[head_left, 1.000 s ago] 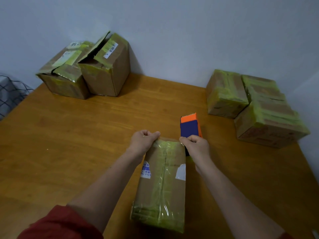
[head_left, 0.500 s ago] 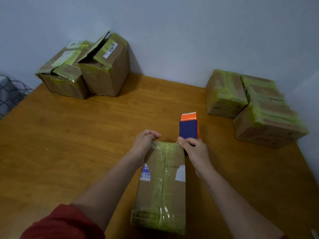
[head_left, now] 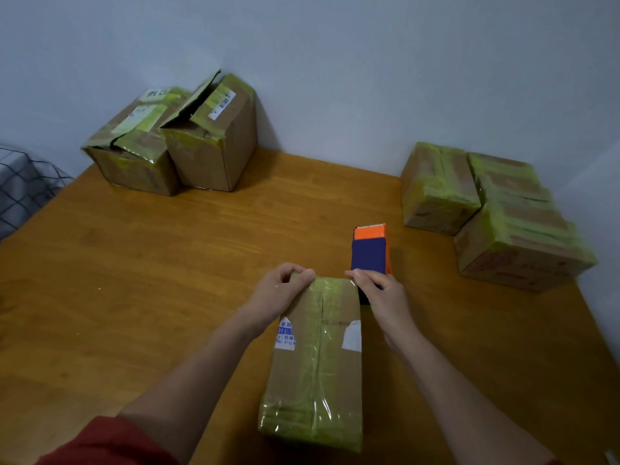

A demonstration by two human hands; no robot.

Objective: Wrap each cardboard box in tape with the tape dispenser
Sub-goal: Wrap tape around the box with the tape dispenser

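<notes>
Left hand [head_left: 280, 290] gripping far corner of cardboard box [head_left: 318, 364]; right hand [head_left: 382, 295] gripping tape dispenser [head_left: 369, 255] just beside it, wooden table [head_left: 167, 280]

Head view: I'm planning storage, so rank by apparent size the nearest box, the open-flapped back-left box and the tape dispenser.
1. The nearest box, though nearness inflates it; unsure against
2. the open-flapped box.
3. The tape dispenser, clearly smallest.

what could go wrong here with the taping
1. The left hand grips the box at its far edge, close to the tape dispenser; tape might stick over its fingers.
2. The right hand holds the dispenser beside the box's corner; the tape may go on skewed or wrinkle.
</notes>
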